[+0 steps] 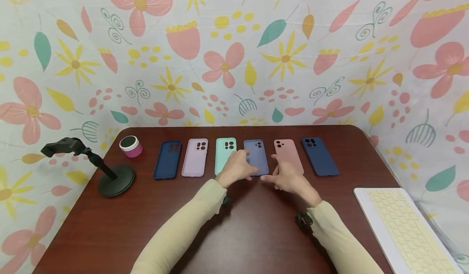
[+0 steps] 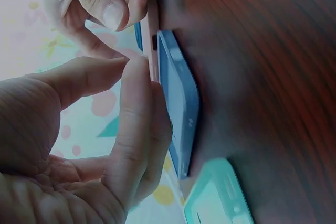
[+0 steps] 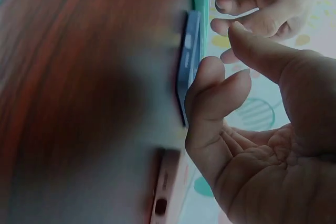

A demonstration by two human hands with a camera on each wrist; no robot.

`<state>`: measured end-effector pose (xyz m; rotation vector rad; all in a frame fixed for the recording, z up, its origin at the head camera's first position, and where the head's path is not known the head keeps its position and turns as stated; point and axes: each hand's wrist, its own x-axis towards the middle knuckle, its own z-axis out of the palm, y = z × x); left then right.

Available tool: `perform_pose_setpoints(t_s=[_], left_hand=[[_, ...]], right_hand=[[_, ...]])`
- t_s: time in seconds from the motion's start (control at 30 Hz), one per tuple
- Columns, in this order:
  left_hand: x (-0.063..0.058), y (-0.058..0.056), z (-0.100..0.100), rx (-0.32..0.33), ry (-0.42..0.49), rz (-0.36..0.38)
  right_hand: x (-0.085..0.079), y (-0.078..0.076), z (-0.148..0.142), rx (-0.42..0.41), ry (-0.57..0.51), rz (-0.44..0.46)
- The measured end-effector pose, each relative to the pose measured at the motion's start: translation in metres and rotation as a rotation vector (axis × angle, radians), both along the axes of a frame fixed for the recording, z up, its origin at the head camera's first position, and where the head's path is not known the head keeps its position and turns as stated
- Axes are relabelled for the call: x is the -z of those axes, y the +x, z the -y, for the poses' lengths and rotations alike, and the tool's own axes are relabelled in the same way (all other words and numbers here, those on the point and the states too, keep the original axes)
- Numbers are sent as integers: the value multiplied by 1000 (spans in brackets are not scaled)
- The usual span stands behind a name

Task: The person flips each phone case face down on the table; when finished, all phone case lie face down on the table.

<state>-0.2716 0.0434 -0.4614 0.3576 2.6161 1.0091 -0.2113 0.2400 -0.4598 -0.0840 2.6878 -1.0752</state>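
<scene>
A slate-blue phone case point(image 1: 260, 156) lies flat on the table with its hollow side up. My left hand point(image 1: 239, 166) is over its left edge, fingers loosely bent and nothing visibly held. Close to its lower right corner is my right hand point(image 1: 287, 176), thumb and fingers apart; it partly covers a pink phone case point(image 1: 289, 150). A mint phone case point(image 1: 222, 154) sits left of the slate-blue one, partly hidden by my left hand. In the left wrist view, my fingers overlap the slate-blue case point(image 2: 184, 98); whether they touch it I cannot tell.
A lilac case point(image 1: 195, 158) and a dark blue case point(image 1: 167, 160) continue the row leftward; a navy case point(image 1: 320, 156) ends it at right. Farther left stand a pink-and-white jar point(image 1: 130, 146) and a black stand point(image 1: 116, 180). A white keyboard point(image 1: 406, 229) lies at right.
</scene>
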Motion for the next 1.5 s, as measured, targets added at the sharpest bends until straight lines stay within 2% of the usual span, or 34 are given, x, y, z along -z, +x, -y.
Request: perform_pose_setpoints(t_s=[0.03, 0.2, 0.3, 0.47, 0.63, 0.83, 1.0, 1.07, 1.1, 1.13, 1.33, 1.37, 1.43, 1.5], left_hand=[[9, -6, 1, 3, -2, -13], [44, -32, 2, -1, -20, 24], [52, -39, 1, 14, -64, 62], [57, -45, -2, 54, -105, 75], [54, -45, -3, 59, -108, 83], [42, -36, -6, 47, -124, 95], [7, -12, -3, 20, -114, 87], [-9, -2, 0, 19, -90, 108], [-12, -1, 1, 19, -79, 111], [-7, -4, 2, 22, -59, 110], [-8, -4, 6, 7, 49, 157], [-14, 0, 7, -3, 57, 170], [-12, 0, 7, -16, 78, 172], [-11, 1, 6, -27, 87, 169]], right_hand=[[1, -1, 3, 3, 8, 1], [3, -7, 14, 21, 23, 43], [4, -11, 18, 34, 24, 82], [6, -18, 23, 72, 48, 130], [5, -21, 24, 91, 46, 159], [4, -24, 24, 112, 39, 194], [6, -28, 24, 102, 31, 178], [7, -28, 24, 102, 26, 170], [7, -28, 24, 105, 25, 165], [7, -28, 24, 106, 27, 160], [7, -24, 24, 108, 10, 143], [8, -24, 24, 107, 7, 140], [9, -23, 23, 103, 5, 129], [16, -27, 19, 100, 7, 124]])
